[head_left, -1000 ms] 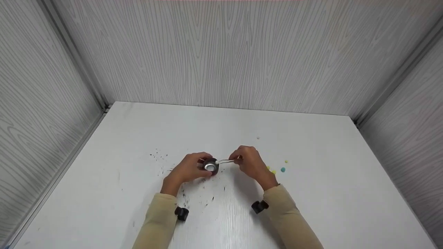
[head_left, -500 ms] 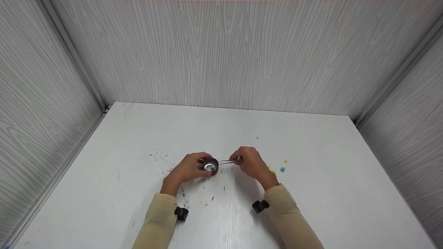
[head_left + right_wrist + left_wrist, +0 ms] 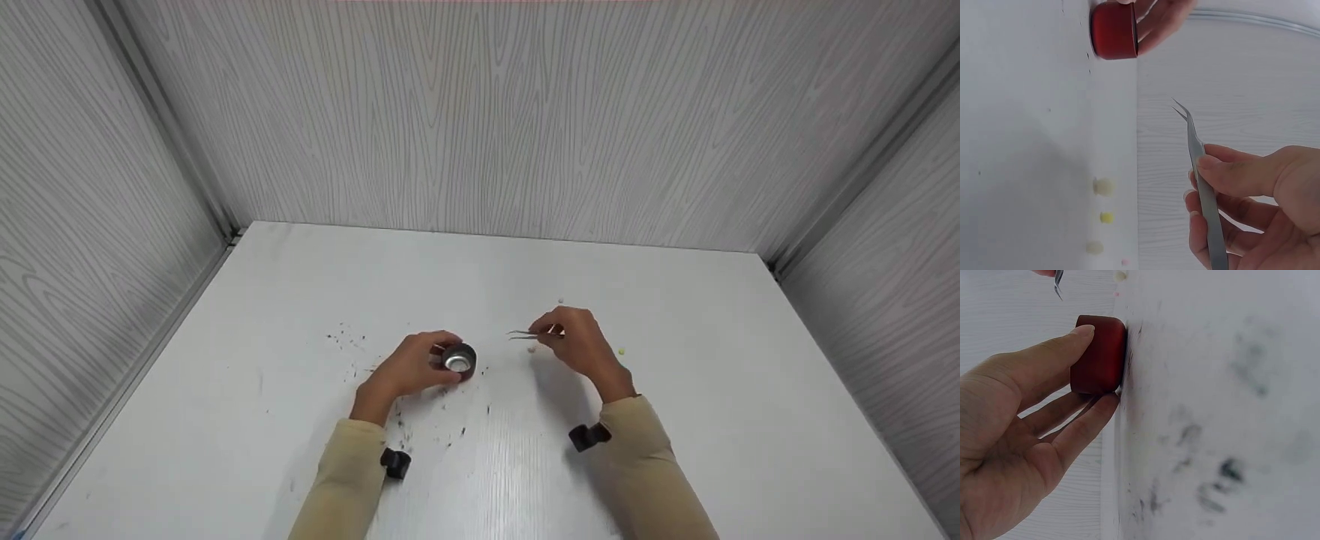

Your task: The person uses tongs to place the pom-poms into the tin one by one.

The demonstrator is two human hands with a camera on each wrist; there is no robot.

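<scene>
In the head view, my left hand (image 3: pixel 411 367) holds a small round metal cup (image 3: pixel 459 361) on the table, its silvery hollow facing up. The left wrist view shows the dark red outside of the cup (image 3: pixel 1099 354) between thumb and fingers. To the right of the cup, my right hand (image 3: pixel 581 341) pinches a pair of tweezers (image 3: pixel 536 334) above the table. In the right wrist view, the bent tips of the steel tweezers (image 3: pixel 1204 185) stand slightly apart with nothing between them. Whether anything lies in the cup is too small to tell.
A pale little ball (image 3: pixel 531 349) lies below the tweezers. A yellow ball (image 3: pixel 621 351) rests right of my right hand, and a tiny pale one (image 3: pixel 560 301) lies beyond it. Dark specks (image 3: pixel 401 427) are scattered around my left forearm. Grey wood-grain panels (image 3: pixel 480 112) surround the white table.
My right hand has drawn the tweezers right, away from the cup. The white ball at their tips one second ago is gone from them. My left hand and the cup stay put.
</scene>
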